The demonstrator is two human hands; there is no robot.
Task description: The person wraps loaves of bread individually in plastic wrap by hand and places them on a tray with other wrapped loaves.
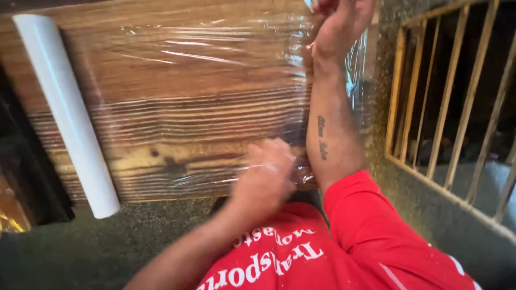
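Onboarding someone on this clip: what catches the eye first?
A big wooden board fills the middle, with clear plastic wrap stretched across it. The white wrap roll lies along its left edge. The right hand grips the wrap at the board's top right corner, while the blurred left hand presses at the lower edge, above a red shirt.

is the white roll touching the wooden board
Touching. The head view shows the white roll lying across the left end of the wooden board, with the clear film running from it over the wood.
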